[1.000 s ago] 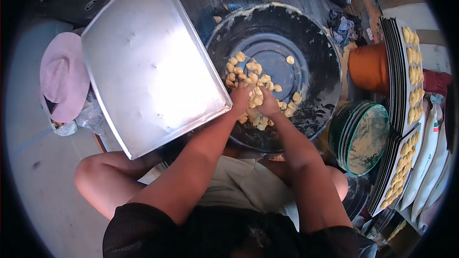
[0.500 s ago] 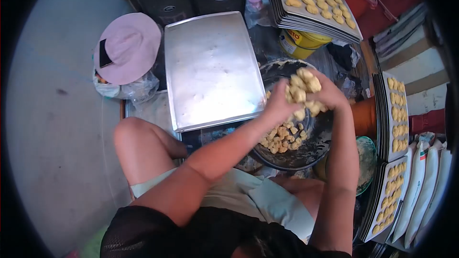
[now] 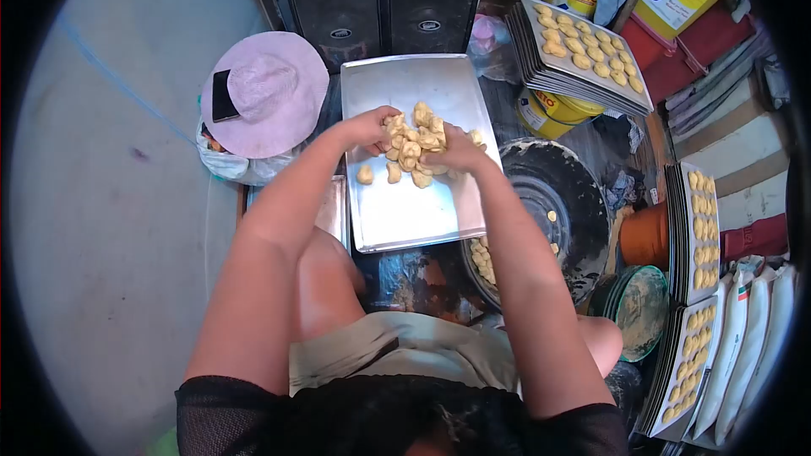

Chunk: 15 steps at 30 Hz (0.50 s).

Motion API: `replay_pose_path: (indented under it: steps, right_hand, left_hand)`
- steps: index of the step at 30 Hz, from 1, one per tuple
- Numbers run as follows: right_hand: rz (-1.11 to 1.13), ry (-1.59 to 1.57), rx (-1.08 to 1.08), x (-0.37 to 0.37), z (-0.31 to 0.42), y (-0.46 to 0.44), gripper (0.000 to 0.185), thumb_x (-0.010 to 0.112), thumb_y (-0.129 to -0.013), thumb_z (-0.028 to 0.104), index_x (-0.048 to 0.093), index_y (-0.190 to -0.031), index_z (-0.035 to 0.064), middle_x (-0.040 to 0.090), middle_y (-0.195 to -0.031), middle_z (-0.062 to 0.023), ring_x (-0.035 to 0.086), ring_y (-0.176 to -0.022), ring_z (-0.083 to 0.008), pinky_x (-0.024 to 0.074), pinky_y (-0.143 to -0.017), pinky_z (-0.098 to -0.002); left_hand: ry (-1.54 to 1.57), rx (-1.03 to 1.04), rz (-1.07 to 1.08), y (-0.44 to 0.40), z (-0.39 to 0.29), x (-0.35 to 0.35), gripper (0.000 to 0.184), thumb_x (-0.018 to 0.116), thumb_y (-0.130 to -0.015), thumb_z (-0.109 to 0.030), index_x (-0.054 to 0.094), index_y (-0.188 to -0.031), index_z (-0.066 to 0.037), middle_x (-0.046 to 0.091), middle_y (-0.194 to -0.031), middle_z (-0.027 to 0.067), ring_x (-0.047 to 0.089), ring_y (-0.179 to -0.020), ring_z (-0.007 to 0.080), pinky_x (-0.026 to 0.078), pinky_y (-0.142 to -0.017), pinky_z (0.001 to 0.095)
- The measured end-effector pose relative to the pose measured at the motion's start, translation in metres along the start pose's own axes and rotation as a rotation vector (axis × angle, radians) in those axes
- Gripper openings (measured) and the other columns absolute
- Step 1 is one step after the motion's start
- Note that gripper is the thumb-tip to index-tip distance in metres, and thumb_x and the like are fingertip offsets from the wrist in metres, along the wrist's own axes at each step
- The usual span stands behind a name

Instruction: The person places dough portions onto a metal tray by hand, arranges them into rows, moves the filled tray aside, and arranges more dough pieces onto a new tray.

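Note:
A heap of pale yellow dough pieces (image 3: 410,150) is on the bare metal baking tray (image 3: 390,224) in front of me, with a few lying loose at the heap's near edge. Cupped against the heap's left side is my left hand (image 3: 368,130), its fingers curled round some pieces. My right hand (image 3: 457,153) presses in from the right, fingers bent over the dough and partly hidden. More dough pieces (image 3: 481,262) sit in the wide black basin (image 3: 583,177), partly behind my right forearm.
A pink hat (image 3: 287,105) with a phone (image 3: 224,97) on it lies at left. Black speakers (image 3: 338,13) stand behind the tray. Stacked trays of shaped dough (image 3: 591,46) rest on a yellow bucket (image 3: 549,114); more stacked trays (image 3: 701,228) line the right, beside a green-rimmed basin (image 3: 642,312).
Both hands have moved left from above the black basin to the metal tray, carrying a load of dough pieces. Some pieces now lie on the tray. The camera view has shifted.

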State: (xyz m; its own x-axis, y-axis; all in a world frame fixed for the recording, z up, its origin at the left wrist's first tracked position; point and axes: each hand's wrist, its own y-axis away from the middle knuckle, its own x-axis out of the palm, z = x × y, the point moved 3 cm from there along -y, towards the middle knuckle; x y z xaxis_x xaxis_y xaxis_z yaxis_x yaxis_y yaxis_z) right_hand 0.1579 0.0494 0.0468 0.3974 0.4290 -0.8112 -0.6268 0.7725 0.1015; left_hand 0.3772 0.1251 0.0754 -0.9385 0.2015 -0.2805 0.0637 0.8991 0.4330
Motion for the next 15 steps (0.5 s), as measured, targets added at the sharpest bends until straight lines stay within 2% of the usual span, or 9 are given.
replay_pose_path:
  steps: [2,3,4,7,9,10,13,14,15]
  right_hand:
    - [0.092,0.079,0.064,-0.03,0.015,0.004,0.089,0.083,-0.067,0.041,0.047,-0.142,0.0082,0.049,-0.137,-0.0243,0.05,-0.125,-0.0403,0.0417,-0.105,-0.0445]
    - [0.078,-0.008,0.057,-0.038,0.02,-0.002,0.093,0.083,-0.065,0.044,0.047,-0.142,0.0085,0.048,-0.138,-0.0228,0.049,-0.126,-0.0392,0.041,-0.106,-0.0461]
    - [0.063,-0.096,0.05,-0.044,0.023,-0.011,0.096,0.084,-0.063,0.047,0.046,-0.143,0.0088,0.047,-0.139,-0.0212,0.048,-0.127,-0.0381,0.0403,-0.106,-0.0477]
    - [-0.023,-0.134,-0.007,-0.04,0.027,-0.054,0.093,0.084,-0.065,0.048,0.048,-0.142,0.011,0.048,-0.136,-0.0206,0.045,-0.129,-0.0364,0.0421,-0.103,-0.0497]
    - [-0.117,-0.03,-0.028,-0.027,0.045,-0.075,0.09,0.084,-0.066,0.045,0.049,-0.142,0.013,0.048,-0.136,-0.0202,0.045,-0.13,-0.0362,0.0426,-0.103,-0.049]
    - [-0.087,-0.14,0.0,-0.016,0.056,-0.078,0.083,0.084,-0.066,0.041,0.052,-0.139,0.0168,0.047,-0.138,-0.0159,0.043,-0.131,-0.0353,0.0422,-0.103,-0.0484]
    - [0.32,0.291,-0.12,0.004,0.085,-0.088,0.069,0.084,-0.065,0.031,0.061,-0.127,0.0157,0.041,-0.146,-0.0122,0.046,-0.13,-0.0331,0.0437,-0.102,-0.0444]
    - [0.443,0.056,-0.104,0.007,0.08,-0.1,0.053,0.082,-0.064,0.02,0.067,-0.114,0.0149,0.054,-0.135,-0.0103,0.056,-0.117,-0.0275,0.0475,-0.096,-0.0384]
    - [0.486,0.006,-0.111,0.005,0.075,-0.112,0.05,0.081,-0.064,0.017,0.068,-0.111,0.0143,0.058,-0.126,-0.0098,0.059,-0.111,-0.0256,0.0483,-0.093,-0.0367]
  left_hand:
    - [-0.144,-0.012,0.04,-0.007,-0.01,-0.017,0.068,0.061,-0.078,0.003,0.043,-0.143,-0.008,0.061,-0.106,0.0117,0.065,-0.074,0.0166,0.057,-0.065,0.0317]
    - [-0.216,-0.017,0.06,-0.014,-0.013,-0.026,0.067,0.061,-0.078,0.003,0.044,-0.142,-0.008,0.063,-0.1,0.0106,0.065,-0.069,0.0157,0.057,-0.063,0.0317]
    - [-0.213,0.054,0.052,-0.028,-0.009,-0.036,0.065,0.062,-0.079,0.002,0.044,-0.141,-0.007,0.063,-0.085,0.0069,0.062,-0.059,0.014,0.056,-0.059,0.0317]
    - [-0.043,0.212,-0.107,-0.052,-0.011,-0.059,0.061,0.062,-0.078,0.001,0.049,-0.137,-0.004,0.063,-0.087,0.0067,0.063,-0.062,0.0125,0.054,-0.058,0.0293]
    - [-0.112,0.319,-0.174,-0.063,-0.015,-0.073,0.058,0.065,-0.077,0.0,0.053,-0.133,-0.004,0.064,-0.091,0.0079,0.064,-0.07,0.0145,0.053,-0.064,0.0306]
    - [-0.147,0.369,-0.209,-0.068,-0.012,-0.081,0.056,0.066,-0.076,0.0,0.055,-0.131,-0.004,0.064,-0.092,0.0085,0.064,-0.075,0.0155,0.053,-0.066,0.0312]
    - [-0.413,0.58,-0.279,-0.086,0.011,-0.091,0.053,0.07,-0.074,-0.004,0.061,-0.126,-0.005,0.065,-0.101,0.0107,0.063,-0.089,0.0214,0.051,-0.078,0.0344]
    - [-0.527,0.574,-0.259,-0.09,0.02,-0.095,0.043,0.074,-0.073,-0.008,0.063,-0.115,-0.006,0.064,-0.105,0.0122,0.061,-0.097,0.0275,0.048,-0.084,0.0387]
    - [-0.548,0.56,-0.292,-0.084,0.017,-0.093,0.039,0.074,-0.074,-0.009,0.063,-0.111,-0.005,0.063,-0.105,0.0124,0.061,-0.097,0.0282,0.048,-0.083,0.039]
